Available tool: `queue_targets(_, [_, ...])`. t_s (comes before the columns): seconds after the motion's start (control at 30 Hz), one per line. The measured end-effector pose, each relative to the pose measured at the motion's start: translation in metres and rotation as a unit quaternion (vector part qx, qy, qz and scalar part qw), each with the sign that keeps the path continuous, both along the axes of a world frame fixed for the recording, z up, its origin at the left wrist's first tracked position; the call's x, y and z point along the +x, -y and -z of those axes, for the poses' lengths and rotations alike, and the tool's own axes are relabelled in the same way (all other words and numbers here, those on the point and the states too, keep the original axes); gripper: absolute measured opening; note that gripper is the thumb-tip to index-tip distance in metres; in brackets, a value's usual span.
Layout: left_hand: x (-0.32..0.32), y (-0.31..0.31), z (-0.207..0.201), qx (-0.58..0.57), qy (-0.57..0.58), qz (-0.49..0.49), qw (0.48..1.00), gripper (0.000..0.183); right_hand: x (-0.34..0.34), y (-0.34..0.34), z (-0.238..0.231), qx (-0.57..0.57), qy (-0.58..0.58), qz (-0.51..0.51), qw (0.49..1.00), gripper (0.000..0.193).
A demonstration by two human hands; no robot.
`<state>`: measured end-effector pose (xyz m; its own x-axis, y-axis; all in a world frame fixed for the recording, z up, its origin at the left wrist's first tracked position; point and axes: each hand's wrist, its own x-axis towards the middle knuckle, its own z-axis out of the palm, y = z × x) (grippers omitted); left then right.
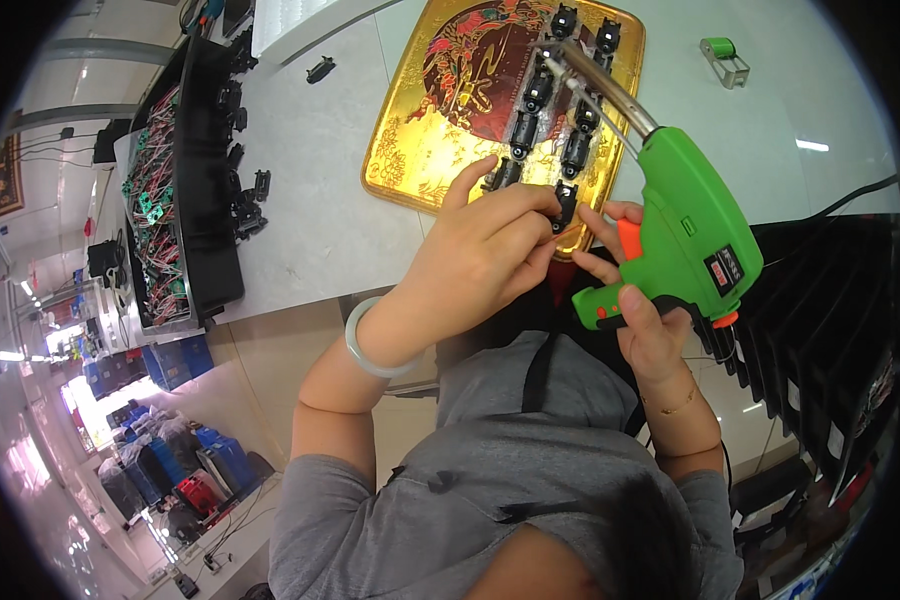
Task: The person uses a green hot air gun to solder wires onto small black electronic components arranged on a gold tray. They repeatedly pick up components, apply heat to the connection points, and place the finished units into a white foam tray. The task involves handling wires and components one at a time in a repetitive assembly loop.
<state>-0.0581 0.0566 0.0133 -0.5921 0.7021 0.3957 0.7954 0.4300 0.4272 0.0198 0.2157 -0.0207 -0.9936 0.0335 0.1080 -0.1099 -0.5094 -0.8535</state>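
Green plastic soldering gun (682, 205) points to the upper left over a shiny gold rectangular tray (410, 165)

At left, a long black plastic bin (210, 190) holds tangled red wires and small green boards (152, 207). Loose black plastic pieces (246, 215) lie beside it on the pale grey worktop (315, 200). The tray carries two rows of black oblong plastic parts (525, 133), slanting up to the right, each lengthwise along its row. The left hand (485, 250) is at the tray's near edge, one finger raised, the others bent together by the nearest parts; whether they pinch anything, I cannot tell. The right hand (653, 325) holds the soldering gun's handle, fingers spread near its orange trigger (629, 239). The slim metal barrel (610, 88) runs diagonally, lower right to upper left.
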Motion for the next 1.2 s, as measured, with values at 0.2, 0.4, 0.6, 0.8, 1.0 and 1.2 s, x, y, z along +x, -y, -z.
queue_targets(0.2, [0.000,-0.002,-0.001,-0.012,-0.010,-0.003,1.000,0.013,-0.007,-0.003,-0.003,-0.005,0.004,0.003,1.000,0.056])
queue_targets(0.4, [-0.007,0.002,0.004,0.039,0.036,0.022,0.998,0.013,-0.006,-0.002,0.000,-0.013,-0.001,0.022,1.000,0.056])
queue_targets(0.6, [-0.012,0.008,0.005,0.063,0.131,0.034,0.989,0.016,0.014,-0.045,0.003,0.042,-0.038,0.039,0.998,0.060])
queue_targets(0.8, [-0.015,0.011,0.003,0.064,0.155,0.052,0.984,0.017,0.041,-0.084,0.005,0.078,-0.056,0.015,0.995,0.066])
queue_targets(1.0, [-0.016,0.010,0.002,0.082,0.153,0.046,0.984,0.012,0.051,-0.091,0.004,0.155,0.004,0.011,0.988,0.067])
queue_targets(1.2, [-0.017,0.014,-0.003,0.052,0.203,0.049,0.976,0.019,0.052,-0.090,0.008,0.158,0.033,0.005,0.987,0.064])
